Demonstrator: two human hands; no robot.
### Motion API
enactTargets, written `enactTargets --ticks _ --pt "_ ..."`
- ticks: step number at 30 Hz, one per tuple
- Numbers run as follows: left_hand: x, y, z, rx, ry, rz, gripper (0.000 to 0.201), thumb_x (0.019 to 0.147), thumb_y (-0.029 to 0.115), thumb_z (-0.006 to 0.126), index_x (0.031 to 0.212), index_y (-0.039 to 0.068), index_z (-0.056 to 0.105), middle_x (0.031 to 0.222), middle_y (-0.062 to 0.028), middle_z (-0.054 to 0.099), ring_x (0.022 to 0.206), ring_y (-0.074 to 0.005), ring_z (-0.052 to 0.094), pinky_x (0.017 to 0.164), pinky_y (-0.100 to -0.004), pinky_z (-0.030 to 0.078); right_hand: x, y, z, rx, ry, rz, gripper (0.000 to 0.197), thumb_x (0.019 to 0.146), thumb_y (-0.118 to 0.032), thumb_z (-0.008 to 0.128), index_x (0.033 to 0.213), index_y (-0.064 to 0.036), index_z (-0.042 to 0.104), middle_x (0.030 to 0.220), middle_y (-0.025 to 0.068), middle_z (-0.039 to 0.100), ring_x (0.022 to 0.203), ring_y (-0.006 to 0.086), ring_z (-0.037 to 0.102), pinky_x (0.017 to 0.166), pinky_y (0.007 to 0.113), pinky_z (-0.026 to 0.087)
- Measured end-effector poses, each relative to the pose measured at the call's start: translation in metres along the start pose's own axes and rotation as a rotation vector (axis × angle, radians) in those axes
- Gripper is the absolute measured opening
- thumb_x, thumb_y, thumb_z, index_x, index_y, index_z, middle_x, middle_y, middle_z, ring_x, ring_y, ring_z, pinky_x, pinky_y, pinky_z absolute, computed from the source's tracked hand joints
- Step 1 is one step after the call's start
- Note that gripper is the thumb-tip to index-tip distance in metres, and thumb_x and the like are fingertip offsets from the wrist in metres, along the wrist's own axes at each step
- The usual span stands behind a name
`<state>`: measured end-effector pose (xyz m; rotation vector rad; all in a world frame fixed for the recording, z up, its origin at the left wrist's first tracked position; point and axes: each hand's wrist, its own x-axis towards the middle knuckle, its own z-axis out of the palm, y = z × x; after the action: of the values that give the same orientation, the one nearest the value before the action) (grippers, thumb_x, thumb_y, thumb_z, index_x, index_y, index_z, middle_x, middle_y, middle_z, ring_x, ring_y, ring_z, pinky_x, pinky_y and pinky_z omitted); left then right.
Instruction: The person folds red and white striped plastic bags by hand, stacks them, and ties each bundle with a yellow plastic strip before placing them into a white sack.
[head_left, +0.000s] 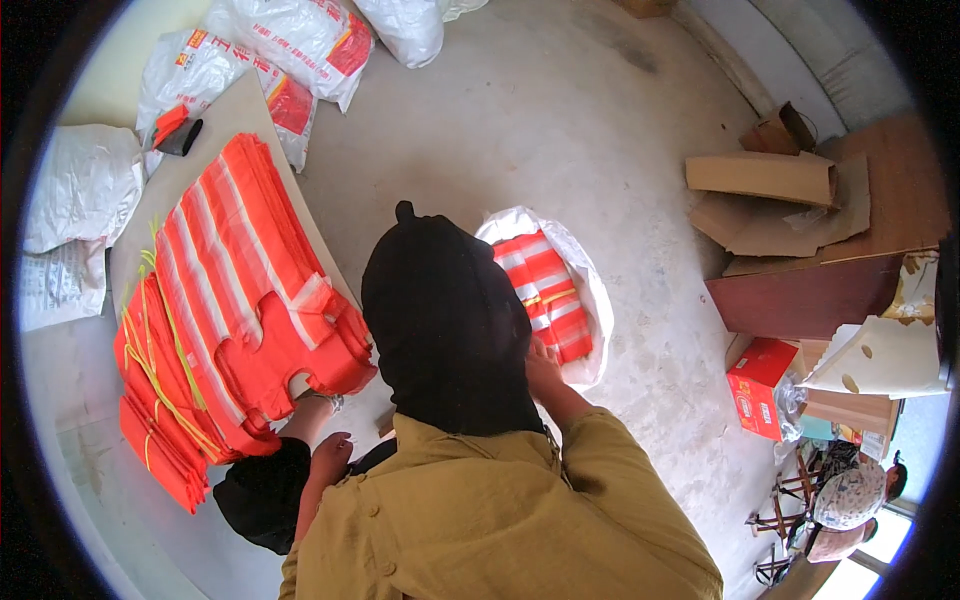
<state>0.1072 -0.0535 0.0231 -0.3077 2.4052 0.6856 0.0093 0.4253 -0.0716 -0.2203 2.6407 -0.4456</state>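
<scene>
My right hand (546,372) is at the near left edge of a white sack (601,300), against a bundle of red-and-white striped plastic bags (543,290) tied with a yellow band. A rounded black cloth shape (440,330) covers part of its fingers. On the left, my left hand (328,464) is bent with its fingers curled; what they hold, if anything, is hidden. Beyond it lies a thick stack of striped T-shirt bags (225,270), with folded red bundles (165,390) alongside. Black cloth (265,495) and bare skin with a band show beside the stack; whose limb it is stays unclear.
Yellow ties (160,380) lie across the red bundles. Filled white sacks (290,50) stand at the back left, near a board (250,100) under the stack. To the right are cardboard boxes (765,180), a red carton (762,385) and people (850,500) by stools.
</scene>
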Motion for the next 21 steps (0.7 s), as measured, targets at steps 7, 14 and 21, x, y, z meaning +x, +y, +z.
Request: enactTargets --ticks 7,14,21 --pt "-0.004 0.008 -0.006 -0.108 -0.028 -0.024 0.034 0.092 0.026 0.061 0.118 0.006 0.068 0.101 -0.0183 0.071 0.093 -0.0281 0.07 0.083 -0.037 0.054 -0.017 -0.015 -0.023 0.135 -0.075 0.138 0.025 0.09 -0.01 0.053 0.113 -0.0047 0.062 0.119 0.0174 0.058 0.112 0.0373 0.058 0.091 0.052 0.049" --pt "0.002 -0.006 0.004 -0.105 -0.026 -0.044 0.038 0.091 0.03 0.059 0.12 0.007 0.068 0.11 -0.0209 0.071 0.103 -0.0348 0.068 0.09 -0.041 0.053 -0.008 -0.017 -0.049 -0.067 -0.117 0.02 0.028 0.091 -0.016 0.056 0.116 -0.0037 0.061 0.114 0.0191 0.062 0.11 0.0389 0.06 0.092 0.051 0.05" --pt "0.001 0.008 -0.002 -0.114 -0.042 -0.065 0.037 0.091 0.03 0.06 0.12 0.008 0.069 0.108 -0.0201 0.071 0.102 -0.0339 0.068 0.089 -0.0407 0.054 -0.004 0.007 -0.003 0.219 -0.254 0.089 0.038 0.095 -0.027 0.053 0.124 -0.0016 0.057 0.121 0.0265 0.065 0.109 0.0444 0.064 0.089 0.053 0.053"
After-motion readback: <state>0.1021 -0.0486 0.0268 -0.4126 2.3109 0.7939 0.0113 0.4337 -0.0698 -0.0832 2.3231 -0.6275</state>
